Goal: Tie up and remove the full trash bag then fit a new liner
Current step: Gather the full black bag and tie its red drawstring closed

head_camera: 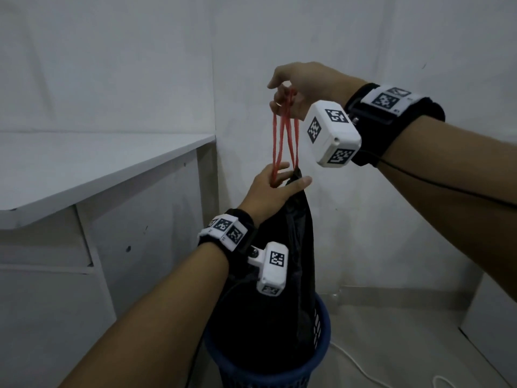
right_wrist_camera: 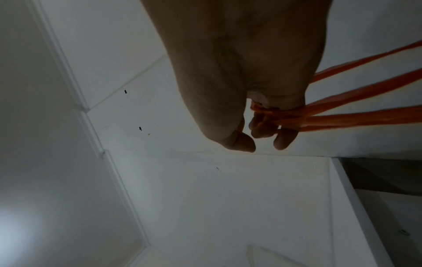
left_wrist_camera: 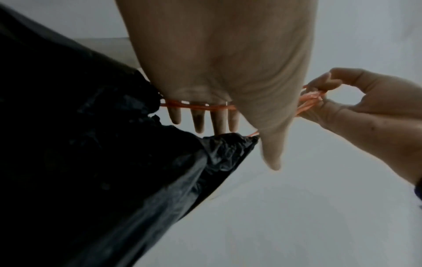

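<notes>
A black trash bag (head_camera: 279, 275) stands pulled up out of a blue mesh bin (head_camera: 321, 340), its top gathered into a narrow neck. Red drawstrings (head_camera: 279, 141) run taut from the neck up to my right hand (head_camera: 275, 95), which pinches them between thumb and fingers; the right wrist view shows the drawstrings (right_wrist_camera: 354, 101) bunched over its curled fingers (right_wrist_camera: 283, 140). My left hand (head_camera: 291, 176) is at the bag's neck, thumb spread. In the left wrist view its fingers (left_wrist_camera: 197, 119) are straight and a drawstring strand (left_wrist_camera: 214, 107) crosses them beside the bag's gathered top (left_wrist_camera: 228, 142).
A white desk (head_camera: 84, 163) with a cabinet below stands at the left, close to the bin. White walls meet in a corner behind the bag. A white cable (head_camera: 358, 365) lies on the floor at the right, near a white panel (head_camera: 492, 331).
</notes>
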